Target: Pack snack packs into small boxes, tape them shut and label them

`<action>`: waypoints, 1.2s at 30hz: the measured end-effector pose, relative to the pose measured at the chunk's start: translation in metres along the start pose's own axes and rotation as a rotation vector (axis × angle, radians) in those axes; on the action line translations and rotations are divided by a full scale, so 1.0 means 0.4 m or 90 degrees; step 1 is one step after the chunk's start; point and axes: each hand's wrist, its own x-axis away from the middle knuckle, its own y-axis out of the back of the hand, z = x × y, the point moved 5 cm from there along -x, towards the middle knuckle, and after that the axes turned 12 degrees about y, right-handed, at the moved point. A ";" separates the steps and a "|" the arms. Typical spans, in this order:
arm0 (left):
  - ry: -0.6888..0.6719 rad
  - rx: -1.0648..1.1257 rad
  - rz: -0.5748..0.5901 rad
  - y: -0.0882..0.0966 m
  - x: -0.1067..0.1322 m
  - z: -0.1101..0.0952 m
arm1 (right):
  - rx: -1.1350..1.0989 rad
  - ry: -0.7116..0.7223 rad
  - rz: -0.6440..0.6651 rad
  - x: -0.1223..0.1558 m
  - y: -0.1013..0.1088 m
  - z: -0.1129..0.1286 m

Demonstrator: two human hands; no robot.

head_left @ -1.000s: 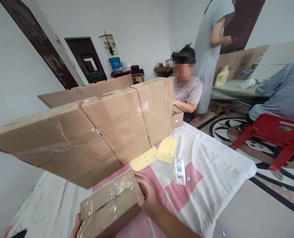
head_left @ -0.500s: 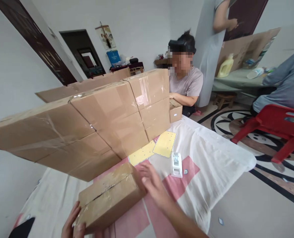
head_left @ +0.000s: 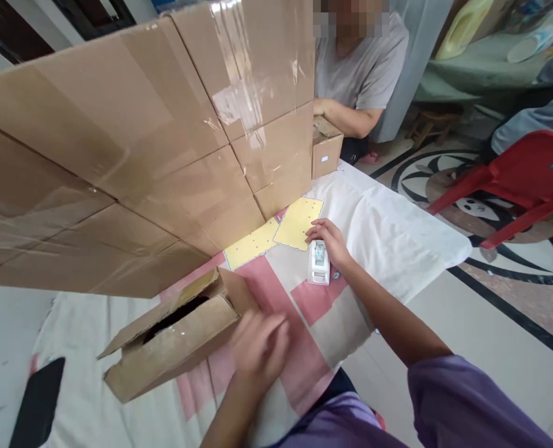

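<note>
My right hand (head_left: pixel 331 241) is at the far end of a small white tape dispenser (head_left: pixel 319 264) lying on the cloth. Its fingers reach over the dispenser's end, bent and apart; I cannot tell whether they touch it. Just off the right end of a small cardboard box (head_left: pixel 178 345) is my left hand (head_left: pixel 260 348), smeared by motion, its fingers unclear. The box lies with its top flaps parted, showing a dark gap. Beyond the dispenser, yellow scallop-edged sheets (head_left: pixel 299 225) lie on the cloth.
A tall wall of taped cardboard boxes (head_left: pixel 187 124) stands behind the small box. Another person (head_left: pixel 360 74) sits beyond it beside a small carton (head_left: pixel 327 152). A black flat object (head_left: pixel 38 401) lies at left. A red chair (head_left: pixel 529 180) stands on the floor at right.
My left hand has let go of the small box's left end and moved right. The box's flaps have opened. My right hand has gone from the box to the dispenser. The view tilts down.
</note>
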 end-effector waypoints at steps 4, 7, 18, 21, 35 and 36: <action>0.024 -0.036 0.195 -0.210 -0.165 -0.085 | -0.021 -0.005 0.060 0.014 -0.014 -0.024; 0.106 0.027 0.260 -0.255 -0.229 -0.068 | -0.026 -0.004 0.065 0.012 -0.003 -0.027; 0.446 0.358 0.432 -0.296 -0.247 -0.068 | -0.029 0.032 0.092 0.007 -0.010 -0.026; 0.489 0.366 0.445 -0.285 -0.249 -0.070 | -0.009 0.034 0.095 0.008 -0.009 -0.024; 0.562 0.393 0.413 -0.309 -0.232 -0.047 | 0.012 0.038 0.099 0.004 -0.013 -0.023; 0.555 0.389 0.386 -0.312 -0.230 -0.047 | 0.011 0.039 0.098 0.004 -0.013 -0.023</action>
